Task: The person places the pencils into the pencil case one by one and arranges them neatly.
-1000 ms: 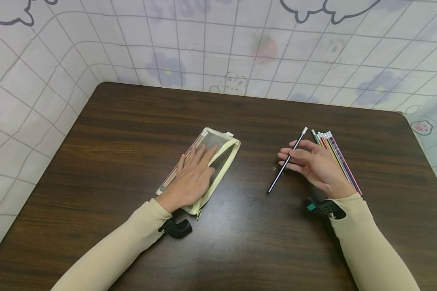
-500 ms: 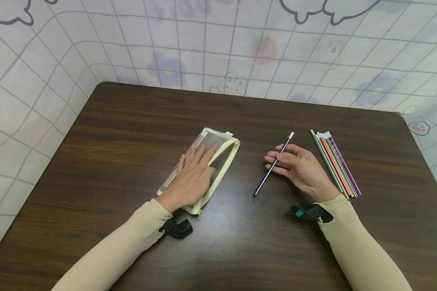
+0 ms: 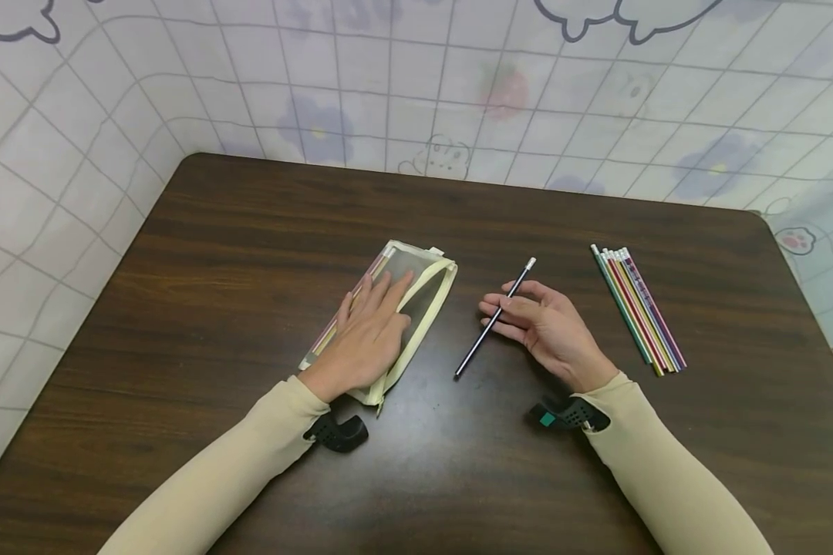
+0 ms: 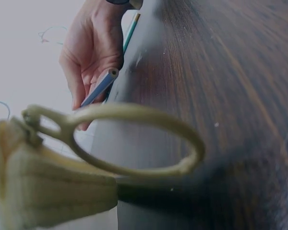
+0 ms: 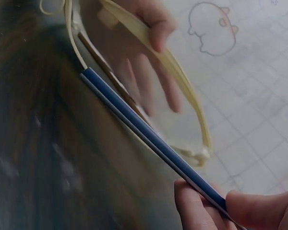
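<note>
A see-through pencil case with pale yellow zip edging lies slanted on the table, its zip side gaping. Several pencils show inside along its left edge. My left hand rests flat on the case, fingers spread and straight. To the right, my right hand pinches a dark blue striped pencil between thumb and fingers, its white-tipped end up and away. The right wrist view shows this pencil in front of the case opening. In the left wrist view the zip pull looms large and blurred.
Several coloured pencils lie side by side in a bundle on the right of the dark wooden table. A white grid-patterned cloth hangs behind and around the table.
My right hand has moved left with the pencil, away from the bundle and closer to the case. The bundle is now fully uncovered. My left hand stays on the case.
</note>
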{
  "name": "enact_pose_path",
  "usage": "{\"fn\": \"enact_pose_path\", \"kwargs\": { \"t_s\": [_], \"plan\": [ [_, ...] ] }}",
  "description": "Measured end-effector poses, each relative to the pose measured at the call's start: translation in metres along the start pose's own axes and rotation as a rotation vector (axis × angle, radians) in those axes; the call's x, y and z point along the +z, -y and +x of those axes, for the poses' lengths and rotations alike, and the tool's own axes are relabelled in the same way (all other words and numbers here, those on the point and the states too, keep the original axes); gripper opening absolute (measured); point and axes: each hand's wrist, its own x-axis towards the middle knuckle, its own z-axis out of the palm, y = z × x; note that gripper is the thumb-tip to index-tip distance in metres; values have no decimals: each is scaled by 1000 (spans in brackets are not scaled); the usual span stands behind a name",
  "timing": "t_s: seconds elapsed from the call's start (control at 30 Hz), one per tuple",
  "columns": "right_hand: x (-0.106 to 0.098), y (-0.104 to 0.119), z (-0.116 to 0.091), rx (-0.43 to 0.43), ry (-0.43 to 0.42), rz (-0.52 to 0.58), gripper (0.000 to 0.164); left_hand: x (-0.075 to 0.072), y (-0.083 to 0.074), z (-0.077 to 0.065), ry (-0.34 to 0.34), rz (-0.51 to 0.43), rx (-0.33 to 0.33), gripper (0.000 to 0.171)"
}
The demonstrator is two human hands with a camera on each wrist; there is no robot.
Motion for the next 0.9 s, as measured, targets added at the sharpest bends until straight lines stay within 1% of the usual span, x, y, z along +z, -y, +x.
{"fn": "enact_pose_path", "kwargs": {
  "t_s": [0.2,0.47,0.67,0.9],
  "plan": [
    [15,-5,3,4,-30,-6,32,0,0,0,-6,-4,-4,61],
    [45,-10,11,5,-58,2,29,-1,0,0,-15,-15,-7,61],
    [63,-17,13,5,-56,12,28,-3,-1,2,-3,-12,-11,61],
    [78,-22,14,19,-42,37,25,-4,-1,2,2,-17,-11,62]
  ]
}}
